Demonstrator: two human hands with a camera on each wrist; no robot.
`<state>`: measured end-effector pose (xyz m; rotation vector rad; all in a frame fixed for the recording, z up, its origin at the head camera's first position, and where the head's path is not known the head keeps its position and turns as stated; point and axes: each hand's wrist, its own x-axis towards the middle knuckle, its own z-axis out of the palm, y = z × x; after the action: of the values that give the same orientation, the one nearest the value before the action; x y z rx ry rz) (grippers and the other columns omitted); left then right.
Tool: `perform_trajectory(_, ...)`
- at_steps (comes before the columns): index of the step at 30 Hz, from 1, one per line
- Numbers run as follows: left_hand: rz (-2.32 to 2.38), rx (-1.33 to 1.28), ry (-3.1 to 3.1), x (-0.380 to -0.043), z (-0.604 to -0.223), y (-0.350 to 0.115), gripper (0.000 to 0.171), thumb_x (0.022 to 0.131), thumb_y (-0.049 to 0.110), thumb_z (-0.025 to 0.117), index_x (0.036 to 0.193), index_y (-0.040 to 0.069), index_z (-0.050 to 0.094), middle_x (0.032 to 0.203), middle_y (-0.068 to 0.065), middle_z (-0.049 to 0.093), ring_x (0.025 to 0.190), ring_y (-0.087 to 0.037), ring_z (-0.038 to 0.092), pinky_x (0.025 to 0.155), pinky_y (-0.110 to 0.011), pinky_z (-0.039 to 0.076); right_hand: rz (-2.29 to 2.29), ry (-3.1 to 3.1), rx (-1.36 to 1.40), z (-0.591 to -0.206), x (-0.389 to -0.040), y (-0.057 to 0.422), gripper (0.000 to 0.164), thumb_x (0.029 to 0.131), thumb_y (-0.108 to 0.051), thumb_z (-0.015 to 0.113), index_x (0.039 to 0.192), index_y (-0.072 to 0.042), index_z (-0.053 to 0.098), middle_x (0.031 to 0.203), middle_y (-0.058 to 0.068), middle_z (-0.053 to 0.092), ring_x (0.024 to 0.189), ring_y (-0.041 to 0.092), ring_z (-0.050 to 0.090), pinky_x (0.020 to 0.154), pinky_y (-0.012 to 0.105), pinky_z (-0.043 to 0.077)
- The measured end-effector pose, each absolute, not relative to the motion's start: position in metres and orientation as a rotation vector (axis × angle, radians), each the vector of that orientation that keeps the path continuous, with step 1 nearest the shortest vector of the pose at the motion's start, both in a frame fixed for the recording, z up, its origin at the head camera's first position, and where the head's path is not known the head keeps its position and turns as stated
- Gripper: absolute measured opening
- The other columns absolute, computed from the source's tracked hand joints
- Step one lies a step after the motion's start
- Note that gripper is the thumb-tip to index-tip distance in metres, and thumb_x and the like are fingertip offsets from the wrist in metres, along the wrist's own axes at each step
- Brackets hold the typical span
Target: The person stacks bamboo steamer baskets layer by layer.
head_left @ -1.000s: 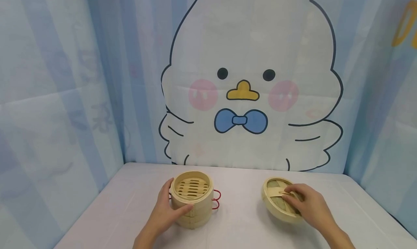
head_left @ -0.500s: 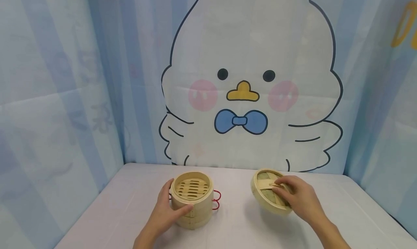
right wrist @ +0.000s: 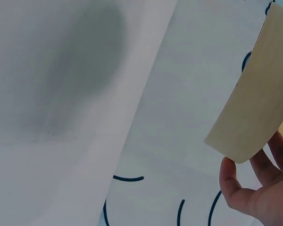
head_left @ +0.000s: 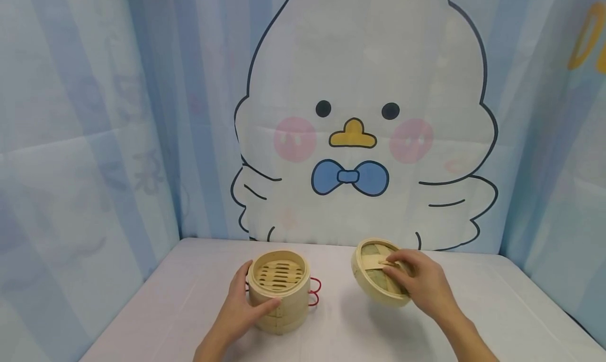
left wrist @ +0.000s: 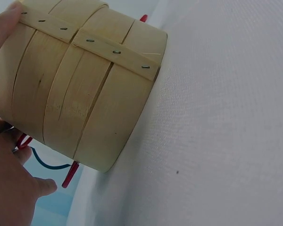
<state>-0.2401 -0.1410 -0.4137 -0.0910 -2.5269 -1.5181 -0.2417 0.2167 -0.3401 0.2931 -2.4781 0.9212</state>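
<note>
A stacked bamboo steamer [head_left: 291, 309] stands upright on the table, its slatted top tier uncovered. My left hand [head_left: 236, 310] grips it from the left, thumb across the front and fingers round the far side. Small red loops [head_left: 314, 291] stick out from its right side. To the right, my right hand [head_left: 426, 284] pinches the handle strip of the round bamboo steamer lid [head_left: 374, 262]. That lid hangs tilted above the table, apart from the steamer. In the right wrist view the lid's plain rim [right wrist: 254, 89] shows above the fingers.
A white cloth covers the table [head_left: 326, 341], and the lid casts a shadow on it. Behind the table hangs a fabric backdrop [head_left: 360, 214] with a cartoon bird. Pale blue striped cloth [head_left: 94, 167] closes off the left side, and similar cloth the right.
My right hand has carried the lid leftward and upward, closer to the steamer. My left hand and the steamer have stayed in place.
</note>
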Motion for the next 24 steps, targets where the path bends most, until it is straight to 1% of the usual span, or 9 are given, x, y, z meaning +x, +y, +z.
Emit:
perform_trajectory(12, -1.504, -0.077, -2.535, -0.239, -0.412, -0.14, 0.117, 0.073, 0.053, 0.087, 0.157, 0.004, 0.022, 0.159, -0.024, 0.026, 0.137, -0.04, 0.037, 0.106, -0.065, 0.036, 0.981, -2.457, 0.301, -0.336, -0.244, 0.205, 0.017, 0.087, -0.014, 0.081, 0.102, -0.01, 0.074, 0.115, 0.011, 0.069, 0.117, 0.038, 0.06, 0.098, 0.054, 0.049)
perform_trajectory(19, -1.498, -0.083, -2.535, -0.237, -0.411, -0.142, 0.116, 0.074, 0.051, 0.087, 0.157, 0.003, 0.021, 0.159, -0.025, 0.025, 0.137, -0.041, 0.037, 0.106, -0.065, 0.036, 1.03, -2.445, 0.291, -0.336, -0.245, 0.197, 0.018, 0.087, -0.012, 0.081, 0.103, -0.01, 0.074, 0.113, 0.009, 0.068, 0.116, 0.035, 0.061, 0.097, 0.052, 0.051)
perform_trajectory(24, -1.505, -0.095, -2.527, -0.238, -0.412, -0.142, 0.116, 0.074, 0.051, 0.087, 0.157, 0.003, 0.022, 0.159, -0.025, 0.025, 0.137, -0.042, 0.037, 0.106, -0.065, 0.036, 1.043, -2.405, 0.319, -0.337, -0.246, 0.191, 0.018, 0.085, -0.011, 0.082, 0.101, -0.01, 0.074, 0.112, 0.009, 0.069, 0.115, 0.035, 0.061, 0.097, 0.052, 0.051)
